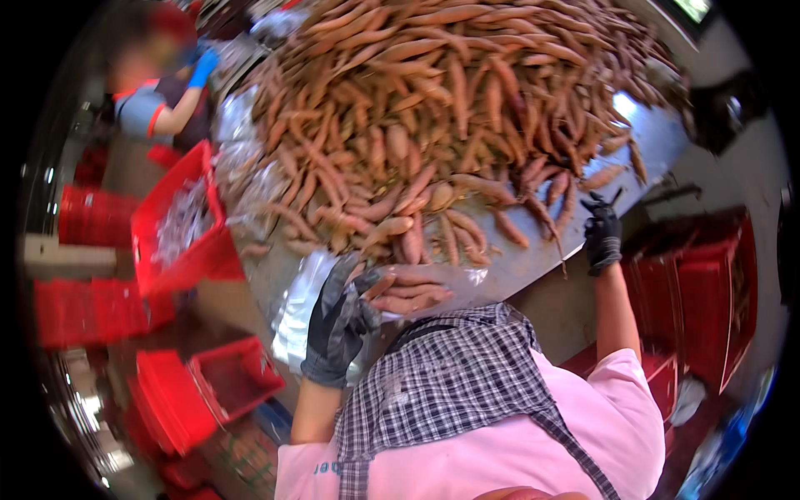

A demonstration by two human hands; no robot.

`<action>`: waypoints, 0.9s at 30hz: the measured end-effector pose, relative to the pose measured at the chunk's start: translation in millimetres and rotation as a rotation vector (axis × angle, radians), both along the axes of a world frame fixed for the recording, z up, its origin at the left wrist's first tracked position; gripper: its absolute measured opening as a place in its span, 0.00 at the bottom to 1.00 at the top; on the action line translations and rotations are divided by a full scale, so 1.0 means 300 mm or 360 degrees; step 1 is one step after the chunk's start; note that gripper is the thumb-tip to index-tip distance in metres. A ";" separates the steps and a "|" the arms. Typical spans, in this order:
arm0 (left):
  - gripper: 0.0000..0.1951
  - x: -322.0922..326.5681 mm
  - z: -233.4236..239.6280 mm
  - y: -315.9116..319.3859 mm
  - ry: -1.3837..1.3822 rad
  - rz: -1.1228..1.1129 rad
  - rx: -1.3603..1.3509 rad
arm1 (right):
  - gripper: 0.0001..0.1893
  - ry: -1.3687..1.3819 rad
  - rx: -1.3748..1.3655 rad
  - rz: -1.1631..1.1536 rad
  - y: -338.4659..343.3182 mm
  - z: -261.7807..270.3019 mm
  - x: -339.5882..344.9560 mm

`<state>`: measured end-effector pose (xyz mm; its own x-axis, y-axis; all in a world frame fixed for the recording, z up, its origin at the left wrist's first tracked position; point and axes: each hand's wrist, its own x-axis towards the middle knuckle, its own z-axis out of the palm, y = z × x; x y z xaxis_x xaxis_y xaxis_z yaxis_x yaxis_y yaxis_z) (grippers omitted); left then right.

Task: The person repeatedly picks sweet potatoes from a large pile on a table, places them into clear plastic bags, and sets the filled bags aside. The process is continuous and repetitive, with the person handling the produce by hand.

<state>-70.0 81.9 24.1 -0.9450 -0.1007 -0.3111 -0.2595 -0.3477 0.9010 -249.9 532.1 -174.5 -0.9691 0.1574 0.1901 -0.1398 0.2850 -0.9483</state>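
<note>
A large heap of sweet potatoes (437, 106) covers most of the metal table (531, 265) before me. My left hand (344, 309), in a grey and black glove, grips a clear plastic bag (469, 278) with several sweet potatoes (412, 294) inside, at the table's near edge. A stack of flat clear plastic bags (300, 312) lies beside and partly behind that hand. My right hand (603, 231), in a black glove, is out at the table's right edge, fingers spread apart, near the loose sweet potatoes; nothing shows plainly in it.
Filled clear bags (250, 169) line the heap's left side. A red crate (219, 250) holding plastic bags stands at the left, with other red crates (237, 381) below it. More red crates (700, 300) stand at the right. A co-worker's blue-gloved hand (205, 65) is at the upper left.
</note>
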 end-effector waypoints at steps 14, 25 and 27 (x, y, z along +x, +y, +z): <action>0.24 -0.006 -0.116 -0.060 -0.0111 0.0078 0.0172 | 0.21 -0.0339 0.0152 0.0072 -0.873 -0.006 -0.524; 0.22 -0.190 -0.254 -0.049 0.0064 -0.0206 -0.0195 | 0.18 -0.1509 -0.0770 0.1545 -0.830 0.238 0.057; 0.22 -0.236 -0.243 -0.016 -0.0358 -0.0289 -0.0079 | 0.22 -0.1481 -0.0667 0.1687 -0.835 0.245 0.110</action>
<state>-140.9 77.1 -48.9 -0.8570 0.0434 -0.5135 -0.5084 -0.2341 0.8287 -217.0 281.6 -100.9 -0.4091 -0.8036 -0.4322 0.5900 0.1283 -0.7971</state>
